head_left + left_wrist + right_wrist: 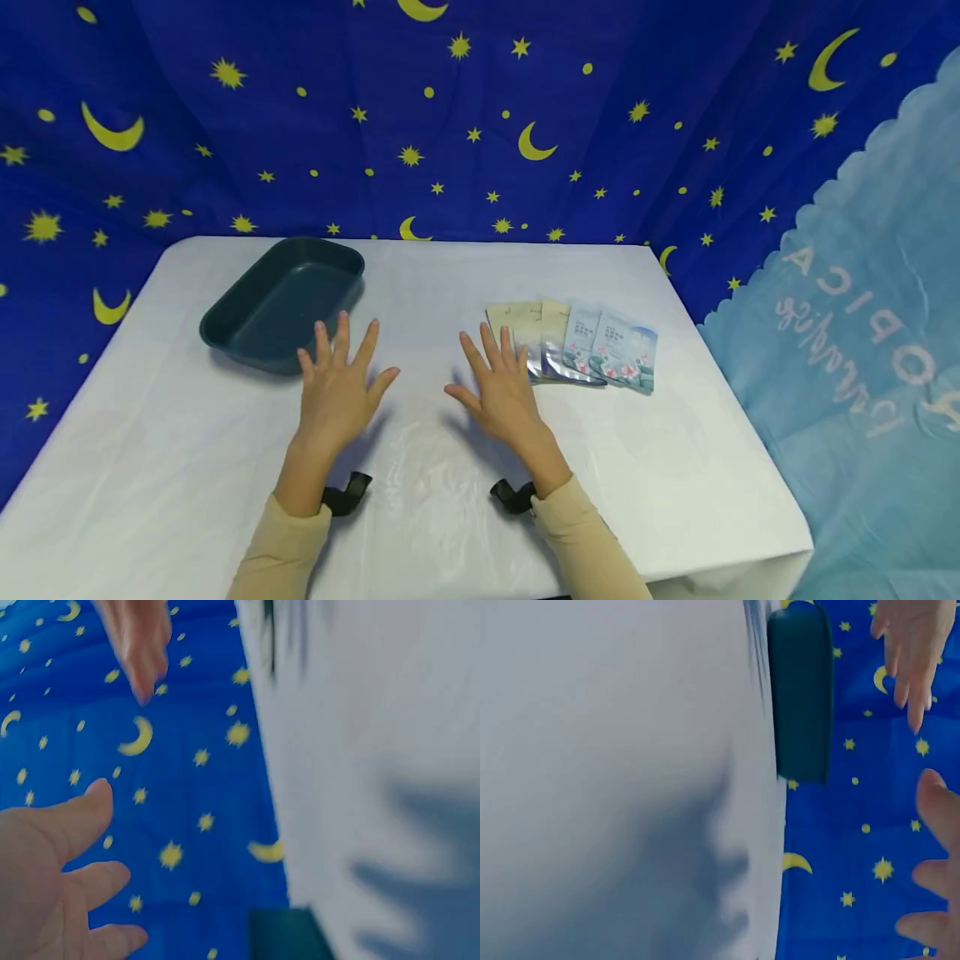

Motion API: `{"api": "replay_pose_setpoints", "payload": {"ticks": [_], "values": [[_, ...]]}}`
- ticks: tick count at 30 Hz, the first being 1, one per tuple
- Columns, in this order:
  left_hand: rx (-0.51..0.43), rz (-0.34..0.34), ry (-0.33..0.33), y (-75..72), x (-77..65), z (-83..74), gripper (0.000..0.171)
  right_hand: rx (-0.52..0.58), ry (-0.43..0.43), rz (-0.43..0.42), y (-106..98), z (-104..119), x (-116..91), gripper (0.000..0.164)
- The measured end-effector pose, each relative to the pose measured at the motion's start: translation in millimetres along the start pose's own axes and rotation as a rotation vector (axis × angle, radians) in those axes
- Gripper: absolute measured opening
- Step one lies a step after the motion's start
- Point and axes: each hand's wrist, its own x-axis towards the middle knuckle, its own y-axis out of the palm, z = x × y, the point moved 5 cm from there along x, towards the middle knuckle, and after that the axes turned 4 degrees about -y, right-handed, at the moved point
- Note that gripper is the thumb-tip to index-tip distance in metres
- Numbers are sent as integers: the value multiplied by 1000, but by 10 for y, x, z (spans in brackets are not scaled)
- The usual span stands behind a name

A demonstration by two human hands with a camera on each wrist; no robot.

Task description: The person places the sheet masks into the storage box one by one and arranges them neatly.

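In the head view my left hand [335,398] is held above the white table with its fingers spread, just in front of a dark teal tray [281,321]. My right hand [504,392] hovers opposite it, fingers also spread, holding nothing. Right beside its fingertips lies a fanned row of flat packets: beige and silver packets [555,342] on the left, light blue flowered packets [624,350] on the right. They overlap, so part of each is hidden. The right wrist view shows the tray [802,697] from the side, standing on the table.
A white cloth covers the table [420,517]. Behind it hangs a blue curtain [315,133] with yellow moons and stars, and a light blue cloth [847,450] with lettering hangs at the right. Black wrist mounts [348,493] sit at both wrists.
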Motion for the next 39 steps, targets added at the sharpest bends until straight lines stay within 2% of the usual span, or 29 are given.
{"api": "replay_pose_setpoints", "payload": {"ticks": [2, 3, 6, 9, 13, 17, 22, 25, 28, 31, 39], "values": [[-45, -13, -20, -171, 92, 136, 70, 38, -1, -51, -62, -95, -32, 76], [-61, -40, -32, -274, 148, 228, 69, 58, 4, -79, -99, -155, -53, 75], [-105, -168, -93, -570, 322, 591, 67, 120, 40, -135, -221, -382, -139, 76], [-174, -285, -186, -730, 443, 1029, 65, 174, 105, -149, -333, -668, -267, 76], [-305, -348, -283, -639, 550, 1449, 62, 198, 240, -157, -491, -1176, -568, 78], [-404, -382, -376, -431, 558, 1710, 55, 179, 424, -142, -633, -1693, -840, 77], [-484, -400, -538, -301, 505, 1903, 48, 134, 719, -87, -742, -2266, -1065, 74], [-512, -451, -612, -312, 427, 1989, 45, 116, 836, -33, -719, -2503, -1119, 72], [-509, -498, -664, -350, 318, 2069, 43, 111, 849, 46, -612, -2611, -1086, 69], [-515, -522, -680, -362, 284, 2080, 43, 122, 828, 65, -528, -2641, -1048, 64], [-517, -532, -653, -338, 386, 1957, 41, 187, 931, -105, -541, -2692, -1077, 44]]}}
